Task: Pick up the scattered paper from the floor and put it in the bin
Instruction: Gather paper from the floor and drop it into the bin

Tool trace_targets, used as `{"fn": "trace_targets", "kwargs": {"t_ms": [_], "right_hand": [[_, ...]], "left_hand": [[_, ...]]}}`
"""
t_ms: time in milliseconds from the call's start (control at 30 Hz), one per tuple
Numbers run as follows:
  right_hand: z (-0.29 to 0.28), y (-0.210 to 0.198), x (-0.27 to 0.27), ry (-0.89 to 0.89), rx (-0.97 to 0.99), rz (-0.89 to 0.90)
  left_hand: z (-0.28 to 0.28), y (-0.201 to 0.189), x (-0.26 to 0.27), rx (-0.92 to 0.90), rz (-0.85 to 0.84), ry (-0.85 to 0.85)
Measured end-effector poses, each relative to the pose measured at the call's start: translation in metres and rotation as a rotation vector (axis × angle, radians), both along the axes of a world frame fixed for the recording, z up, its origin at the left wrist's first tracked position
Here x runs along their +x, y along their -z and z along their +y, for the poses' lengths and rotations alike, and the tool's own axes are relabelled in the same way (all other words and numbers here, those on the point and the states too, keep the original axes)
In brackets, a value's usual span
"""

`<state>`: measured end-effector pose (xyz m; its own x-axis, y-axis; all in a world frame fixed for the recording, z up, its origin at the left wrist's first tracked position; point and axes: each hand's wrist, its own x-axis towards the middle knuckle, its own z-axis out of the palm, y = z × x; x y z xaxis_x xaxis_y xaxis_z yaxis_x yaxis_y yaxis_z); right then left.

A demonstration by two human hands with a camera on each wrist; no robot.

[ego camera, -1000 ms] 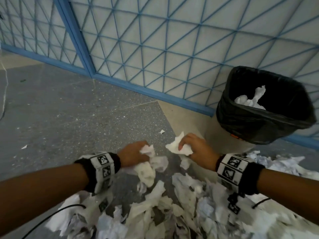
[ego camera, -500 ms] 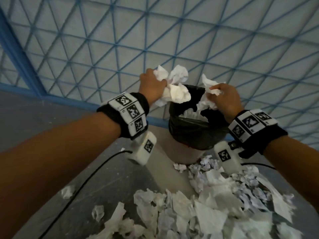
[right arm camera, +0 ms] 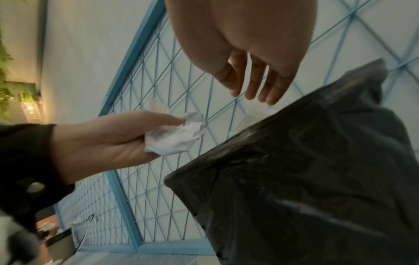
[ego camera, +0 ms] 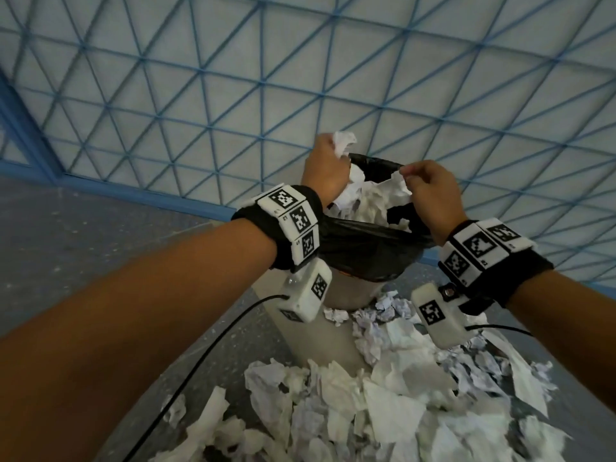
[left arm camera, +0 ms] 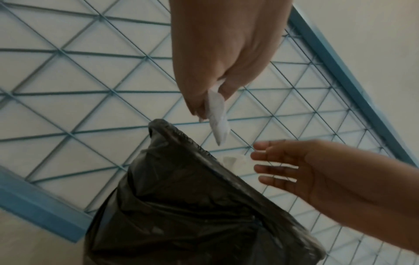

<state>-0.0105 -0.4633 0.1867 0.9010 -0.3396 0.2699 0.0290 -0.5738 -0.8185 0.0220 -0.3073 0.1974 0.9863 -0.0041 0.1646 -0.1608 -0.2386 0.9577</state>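
Both hands have risen from the floor pile to the bin (ego camera: 363, 258). Left hand (ego camera: 321, 175) clenches crumpled paper (ego camera: 343, 143) above the rim; right hand (ego camera: 430, 191) hangs beside it, fingers (right arm camera: 254, 84) released over paper inside.

Count: 2 hands, 1 bin, 1 held wad, 1 floor heap.

2 hands hang over 1 bin (ego camera: 373, 258), which is lined with 1 black bag (ego camera: 363, 238): the left hand (ego camera: 325, 171) grips 1 crumpled wad of paper (ego camera: 343, 146), and the right hand (ego camera: 430, 188) has its fingers spread loose. Each wrist carries 1 marker band, 2 in all. Near the bin lies 1 heap of scattered paper (ego camera: 383, 395), its pieces too many and too overlapped to count.
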Motion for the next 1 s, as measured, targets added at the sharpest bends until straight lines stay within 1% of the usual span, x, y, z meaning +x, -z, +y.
{"fn": "trace_targets", "kwargs": {"t_ms": [33,67,100,200,233,267,300,367,400,433,467,500,533,567,600,633,700,733,767,800,867,933,1000], "right_hand": [[0.003,-0.001,0.0,-0.003,-0.007,-0.037],[0.007,-0.002,-0.001,-0.005,-0.013,-0.078],[0.011,-0.004,-0.002,-0.006,-0.016,-0.122],[0.022,-0.003,-0.006,-0.004,-0.011,-0.273],[0.026,-0.002,-0.01,-0.015,-0.025,-0.323],[0.03,0.001,-0.015,-0.042,-0.05,-0.374],[0.035,0.004,-0.022,-0.079,-0.088,-0.424],[0.046,0.017,-0.039,-0.185,-0.183,-0.505],[0.053,0.025,-0.047,-0.261,-0.238,-0.526],[0.061,0.034,-0.056,-0.356,-0.303,-0.519],[0.069,0.046,-0.063,-0.463,-0.38,-0.477],[0.077,0.059,-0.069,-0.575,-0.466,-0.398],[0.085,0.076,-0.074,-0.687,-0.547,-0.288],[0.094,0.092,-0.08,-0.795,-0.613,-0.155],[0.102,0.11,-0.084,-0.89,-0.661,-0.013],[0.11,0.127,-0.088,-0.957,-0.694,0.137],[0.129,0.149,-0.1,-1.001,-0.732,0.479],[0.136,0.159,-0.106,-1.013,-0.738,0.651],[0.143,0.169,-0.111,-1.019,-0.73,0.776],[0.149,0.178,-0.117,-1.017,-0.714,0.848],[0.159,0.201,-0.127,-0.996,-0.653,0.922],[0.171,0.217,-0.135,-0.995,-0.64,0.938],[0.186,0.218,-0.144,-1.069,-0.652,0.899]], "left_hand": [[0.0,-0.003,-0.004,-0.07,-0.044,-0.013],[-0.002,-0.003,-0.005,-0.091,-0.079,-0.003],[-0.004,-0.002,-0.005,-0.044,-0.093,0.043],[-0.005,0.006,-0.005,0.359,-0.031,0.233],[-0.001,0.008,-0.004,0.4,-0.011,0.279],[0.005,0.008,-0.004,0.369,0.02,0.311],[0.012,0.009,-0.002,0.274,0.03,0.33],[0.029,0.006,-0.002,0.067,0.054,0.268],[0.041,0.004,-0.003,-0.002,0.047,0.212],[0.053,0.005,-0.004,-0.021,0.033,0.162],[0.068,0.01,-0.007,-0.01,0.025,0.122],[0.083,0.017,-0.009,0.011,0.024,0.086],[0.101,0.025,-0.014,0.044,0.036,0.058],[0.121,0.037,-0.018,0.123,0.065,0.041],[0.142,0.053,-0.024,0.267,0.123,0.058],[0.164,0.07,-0.034,0.467,0.219,0.097],[0.208,0.11,-0.059,0.85,0.484,0.168],[0.229,0.129,-0.076,0.975,0.612,0.182],[0.248,0.148,-0.094,1.055,0.716,0.187],[0.265,0.166,-0.112,1.1,0.797,0.185],[0.29,0.195,-0.145,1.122,0.899,0.161],[0.301,0.213,-0.169,1.065,0.892,0.131],[0.302,0.225,-0.183,1.021,0.794,0.116]]}}
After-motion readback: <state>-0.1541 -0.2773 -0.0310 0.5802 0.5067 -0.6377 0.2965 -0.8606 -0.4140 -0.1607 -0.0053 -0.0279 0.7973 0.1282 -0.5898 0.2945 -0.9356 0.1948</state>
